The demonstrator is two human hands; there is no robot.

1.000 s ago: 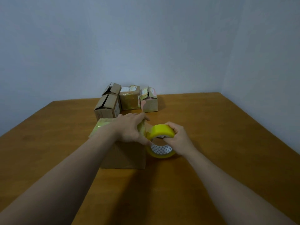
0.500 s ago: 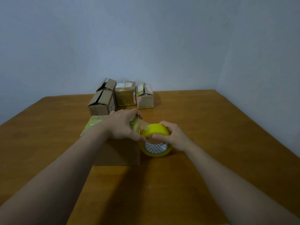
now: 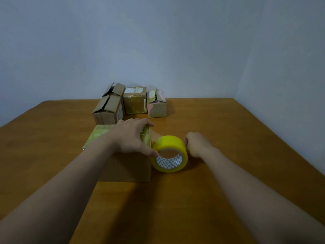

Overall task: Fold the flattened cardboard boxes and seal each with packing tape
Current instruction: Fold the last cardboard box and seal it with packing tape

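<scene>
A wide wooden desk (image 3: 228,155) is seen filling the lower part of the view, set into a corner of pale walls. The cardboard box (image 3: 126,169) being sealed is placed near the middle of the desk, its plain brown front face turned to the camera and its top covered in yellowish tape.

Further back, close to the wall, a cluster of smaller boxes is gathered. An open-flapped box (image 3: 107,113) is set on the left, with a second open box (image 3: 116,88) just behind it. A taped box (image 3: 134,103) bearing a white label is placed in the middle, and a box with pink patches (image 3: 157,106) is stood on the right. These are packed just beside one another.

A yellow tape roll (image 3: 169,154) is held on edge against the near box's right side, its patterned white core turned toward the camera. A short stretch of tape is drawn from the roll up to the box's top right edge.

The left hand (image 3: 130,136) is laid flat and spread over the box's top. Its fingers are extended toward the far edge, and its thumb is stretched down to the rim of the roll's core. The right hand (image 3: 197,144) is set at the roll's right side, its fingers curled against the outer band so that the roll is gripped there.
</scene>
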